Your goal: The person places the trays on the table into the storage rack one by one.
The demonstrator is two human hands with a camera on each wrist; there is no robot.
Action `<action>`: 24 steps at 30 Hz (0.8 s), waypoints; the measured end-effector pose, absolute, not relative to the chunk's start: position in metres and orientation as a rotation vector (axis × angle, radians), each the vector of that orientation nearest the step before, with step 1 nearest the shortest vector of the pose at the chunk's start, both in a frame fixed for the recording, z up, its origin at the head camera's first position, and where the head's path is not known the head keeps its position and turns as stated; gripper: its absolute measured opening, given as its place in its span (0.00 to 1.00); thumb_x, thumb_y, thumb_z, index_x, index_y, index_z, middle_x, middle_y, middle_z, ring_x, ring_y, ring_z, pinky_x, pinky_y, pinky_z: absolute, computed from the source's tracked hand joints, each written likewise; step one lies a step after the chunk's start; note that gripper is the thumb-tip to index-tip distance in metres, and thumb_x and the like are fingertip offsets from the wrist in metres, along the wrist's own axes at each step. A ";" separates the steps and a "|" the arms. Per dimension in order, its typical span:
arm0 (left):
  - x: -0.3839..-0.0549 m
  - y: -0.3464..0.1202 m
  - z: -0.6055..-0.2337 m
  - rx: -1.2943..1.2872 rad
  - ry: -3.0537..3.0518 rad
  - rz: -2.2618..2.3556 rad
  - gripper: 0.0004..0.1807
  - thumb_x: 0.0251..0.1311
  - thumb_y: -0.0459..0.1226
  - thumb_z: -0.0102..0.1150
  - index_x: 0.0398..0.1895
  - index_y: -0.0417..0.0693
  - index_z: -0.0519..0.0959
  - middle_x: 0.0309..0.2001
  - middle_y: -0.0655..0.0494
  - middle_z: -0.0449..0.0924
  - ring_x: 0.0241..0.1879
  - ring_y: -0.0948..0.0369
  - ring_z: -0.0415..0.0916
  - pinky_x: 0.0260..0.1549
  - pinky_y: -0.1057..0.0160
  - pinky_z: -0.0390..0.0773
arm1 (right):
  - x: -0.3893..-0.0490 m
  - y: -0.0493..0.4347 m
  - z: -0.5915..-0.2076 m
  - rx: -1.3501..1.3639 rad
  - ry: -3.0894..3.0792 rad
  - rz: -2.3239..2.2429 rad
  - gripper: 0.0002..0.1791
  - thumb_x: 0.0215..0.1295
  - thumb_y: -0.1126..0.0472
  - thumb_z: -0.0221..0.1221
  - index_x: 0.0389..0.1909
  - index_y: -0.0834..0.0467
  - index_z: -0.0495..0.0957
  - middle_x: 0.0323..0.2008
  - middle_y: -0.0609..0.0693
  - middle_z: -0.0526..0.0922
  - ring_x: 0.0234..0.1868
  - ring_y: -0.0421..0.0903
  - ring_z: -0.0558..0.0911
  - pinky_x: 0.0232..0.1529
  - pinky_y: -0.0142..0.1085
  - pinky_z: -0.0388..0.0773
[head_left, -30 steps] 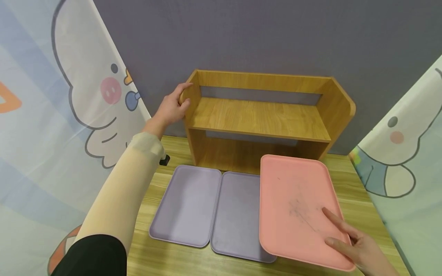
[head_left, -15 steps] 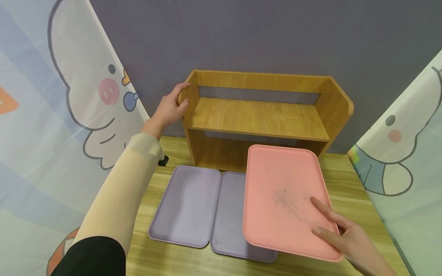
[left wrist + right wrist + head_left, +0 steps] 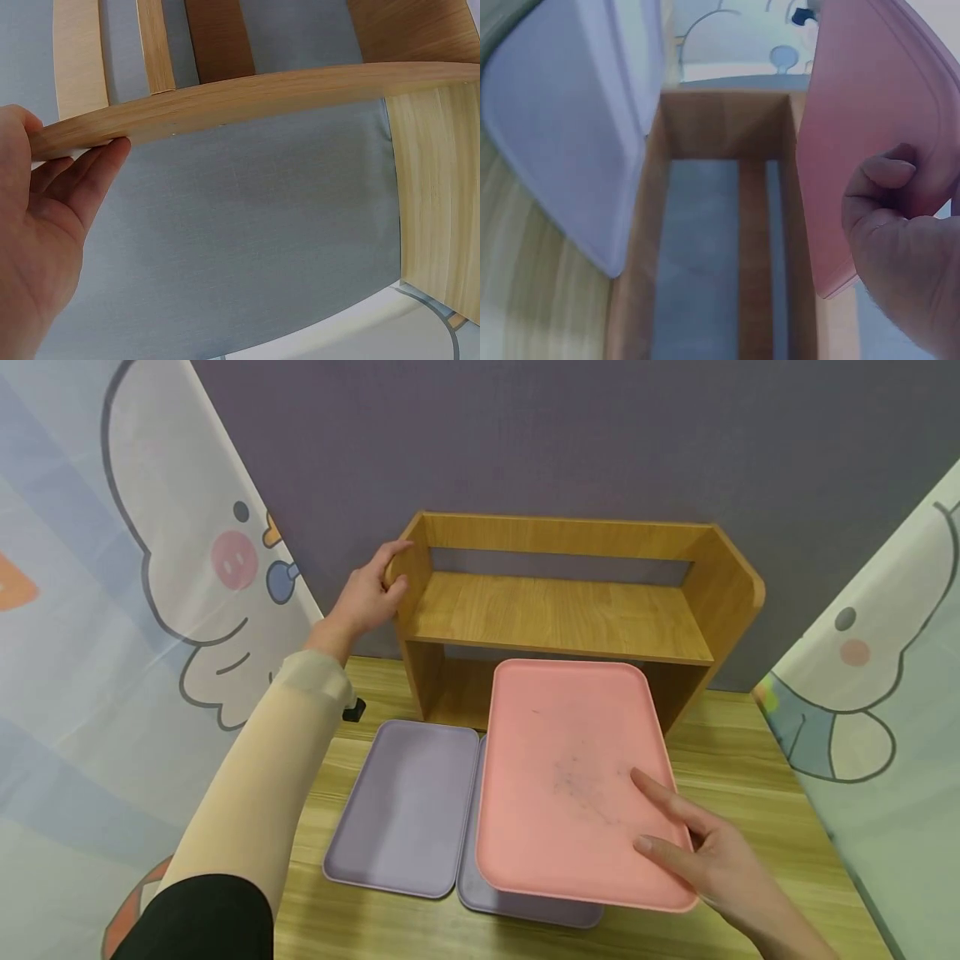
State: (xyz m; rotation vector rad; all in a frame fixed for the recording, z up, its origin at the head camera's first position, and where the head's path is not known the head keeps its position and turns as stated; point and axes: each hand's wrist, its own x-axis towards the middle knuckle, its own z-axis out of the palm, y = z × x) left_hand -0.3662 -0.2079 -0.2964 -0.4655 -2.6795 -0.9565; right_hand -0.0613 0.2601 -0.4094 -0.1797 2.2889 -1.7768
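In the head view my left hand (image 3: 367, 597) grips the upper left side panel of a two-level wooden desktop shelf (image 3: 562, 614). The left wrist view shows its fingers and thumb on either side of the panel's edge (image 3: 247, 94). My right hand (image 3: 705, 852) holds a pink rectangular tray (image 3: 570, 718) by its lower right edge, thumb and a finger lying over its inner face. Dark scuff marks show on that face. Held above the table, the pink tray overlaps one lilac tray (image 3: 525, 906) and part of the shelf's lower level. In the right wrist view, the pink tray (image 3: 877, 97) stands beside the shelf board.
A second lilac tray (image 3: 408, 810) lies flat on the wood-grain table (image 3: 750, 777), left of the partly hidden one, both in front of the shelf. A grey partition (image 3: 570, 435) stands behind. Cartoon-printed curtains (image 3: 240, 693) flank the table.
My right hand has carried the pink tray left and slightly away from me, so it covers more of the right lilac tray and the shelf's lower level. The left hand keeps its grip.
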 end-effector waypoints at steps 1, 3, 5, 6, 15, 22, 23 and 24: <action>-0.366 -0.208 -0.296 -0.464 -2.681 -0.958 0.31 0.83 0.45 0.47 0.86 0.70 0.61 0.17 0.59 0.67 0.18 0.59 0.67 0.23 0.58 0.71 | -0.062 0.257 -0.407 -0.200 2.302 -1.770 0.41 0.78 0.63 0.66 0.87 0.42 0.64 0.84 0.44 0.62 0.44 0.48 0.93 0.41 0.42 0.91; -0.367 -0.208 -0.297 -0.465 -2.685 -0.960 0.31 0.83 0.45 0.47 0.86 0.71 0.60 0.17 0.59 0.67 0.18 0.58 0.68 0.23 0.58 0.71 | -0.064 0.250 -0.401 -0.233 2.311 -1.770 0.40 0.78 0.63 0.67 0.86 0.41 0.65 0.86 0.53 0.59 0.43 0.48 0.93 0.41 0.41 0.90; -0.367 -0.208 -0.297 -0.464 -2.687 -0.955 0.31 0.83 0.45 0.47 0.86 0.71 0.60 0.17 0.59 0.69 0.19 0.58 0.70 0.24 0.57 0.72 | -0.067 0.244 -0.394 -0.270 2.334 -1.759 0.40 0.77 0.62 0.67 0.85 0.41 0.66 0.85 0.58 0.60 0.44 0.47 0.93 0.42 0.39 0.90; -0.367 -0.208 -0.297 -0.464 -2.688 -0.954 0.31 0.83 0.45 0.47 0.86 0.71 0.60 0.18 0.58 0.69 0.19 0.58 0.70 0.24 0.57 0.72 | -0.069 0.241 -0.391 -0.292 2.352 -1.750 0.40 0.77 0.62 0.67 0.85 0.41 0.66 0.85 0.58 0.61 0.48 0.45 0.92 0.44 0.38 0.90; -0.367 -0.207 -0.296 -0.469 -2.674 -0.921 0.31 0.83 0.44 0.47 0.86 0.70 0.61 0.15 0.62 0.66 0.17 0.59 0.68 0.26 0.56 0.73 | -0.101 0.217 -0.372 -0.376 2.276 -1.797 0.40 0.77 0.61 0.68 0.85 0.45 0.66 0.86 0.57 0.60 0.53 0.41 0.91 0.45 0.38 0.90; -0.366 -0.208 -0.297 -0.472 -2.679 -0.933 0.32 0.83 0.44 0.47 0.86 0.69 0.61 0.16 0.58 0.70 0.18 0.58 0.70 0.26 0.56 0.74 | -0.141 0.198 -0.368 -0.372 2.204 -1.829 0.42 0.76 0.61 0.69 0.86 0.53 0.63 0.81 0.62 0.69 0.41 0.43 0.92 0.41 0.37 0.89; -0.366 -0.208 -0.297 -0.472 -2.678 -0.936 0.32 0.83 0.44 0.47 0.86 0.69 0.61 0.17 0.58 0.70 0.18 0.58 0.70 0.26 0.56 0.74 | -0.148 0.196 -0.368 -0.378 2.225 -1.812 0.42 0.75 0.60 0.69 0.86 0.53 0.63 0.81 0.61 0.69 0.43 0.39 0.91 0.41 0.36 0.89; -0.366 -0.208 -0.298 -0.472 -2.673 -0.936 0.32 0.83 0.44 0.48 0.86 0.69 0.61 0.17 0.57 0.71 0.18 0.58 0.71 0.26 0.56 0.74 | -0.154 0.193 -0.367 -0.383 2.243 -1.796 0.42 0.75 0.59 0.70 0.86 0.54 0.63 0.81 0.61 0.70 0.42 0.38 0.91 0.41 0.35 0.88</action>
